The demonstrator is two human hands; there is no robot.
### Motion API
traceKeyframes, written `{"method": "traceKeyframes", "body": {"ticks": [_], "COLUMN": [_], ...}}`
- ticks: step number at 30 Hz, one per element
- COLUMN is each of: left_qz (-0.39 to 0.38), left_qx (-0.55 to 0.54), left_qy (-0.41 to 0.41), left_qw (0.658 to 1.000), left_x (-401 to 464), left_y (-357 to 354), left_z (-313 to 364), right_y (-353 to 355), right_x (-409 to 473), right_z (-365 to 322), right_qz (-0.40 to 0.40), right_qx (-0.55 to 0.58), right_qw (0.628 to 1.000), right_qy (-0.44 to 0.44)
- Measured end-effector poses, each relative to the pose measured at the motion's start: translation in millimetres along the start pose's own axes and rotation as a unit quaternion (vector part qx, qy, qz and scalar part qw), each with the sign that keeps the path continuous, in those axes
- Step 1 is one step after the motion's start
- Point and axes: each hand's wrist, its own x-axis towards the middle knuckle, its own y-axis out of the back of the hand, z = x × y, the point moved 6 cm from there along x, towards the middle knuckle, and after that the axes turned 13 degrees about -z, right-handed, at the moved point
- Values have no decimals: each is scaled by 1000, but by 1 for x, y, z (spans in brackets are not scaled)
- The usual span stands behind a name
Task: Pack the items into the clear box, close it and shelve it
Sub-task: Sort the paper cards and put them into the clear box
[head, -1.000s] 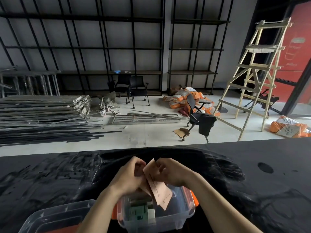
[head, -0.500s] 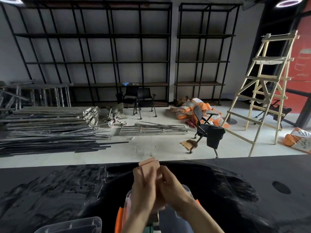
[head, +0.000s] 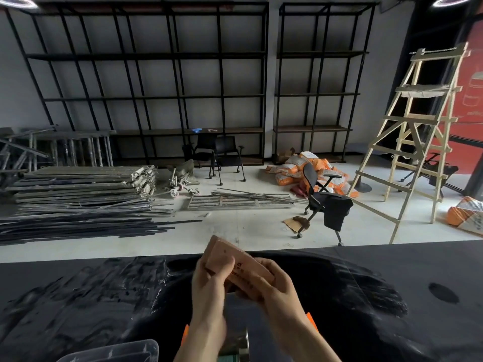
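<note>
Both hands hold a pinkish-brown paper packet [head: 236, 266] above the black table. My left hand [head: 209, 288] grips its left end and my right hand [head: 271, 288] grips its right side. Under my forearms lies the clear box with orange latches [head: 185, 335], mostly hidden; a little of its contents [head: 236, 347] shows between my arms. A clear lid [head: 117, 352] lies at the lower left on the table.
The black table [head: 366, 296] spreads across the foreground. Beyond it are black shelving racks [head: 156, 95] on the far wall, stacked metal bars [head: 78, 199], an office chair [head: 324, 202], orange sacks [head: 295, 168] and a wooden ladder [head: 418, 131].
The camera has tilted upward, so the box has slid toward the bottom edge. The packet, hanging down over the box before, is now raised and held between both hands.
</note>
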Motion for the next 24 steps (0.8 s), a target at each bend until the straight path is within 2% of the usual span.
{"method": "traceKeyframes", "body": {"ticks": [2,4,6,7,11,13,18,20,22,24], "left_qz": [4,-26,-76,-74,3,6,0,8,4,-9], "left_qx": [56,130,242,272,252,277,393,447,510,517], "left_qy": [-48,-96,-142,-160,-216,-237,-245,-252,-259,-226], "left_qw": [997,987,957,946,944,931,886,858,820,826], "left_x": [3,3,3,2,-3,-3,9,10,10,14], "left_y": [10,10,-3,-9,-16,-18,-8,-13,-23,-27], "left_z": [17,37,47,47,43,45,52,56,61,62], "right_y": [8,11,7,4,-10,-11,-6,-11,-20,-23], "right_x": [1,1,4,5,6,3,3,8,10,10], "right_z": [-13,-24,-29,-31,-35,-33,-34,-36,-33,-34], "right_qz": [7,-11,-39,-38,14,18,-64,-92,-140,-151], "right_qx": [-46,-93,-119,-116,-91,-95,-163,-275,-382,-406], "right_qw": [999,996,992,992,995,995,984,957,913,901], "right_qy": [0,-4,-5,0,29,20,-8,-1,-2,-3]}}
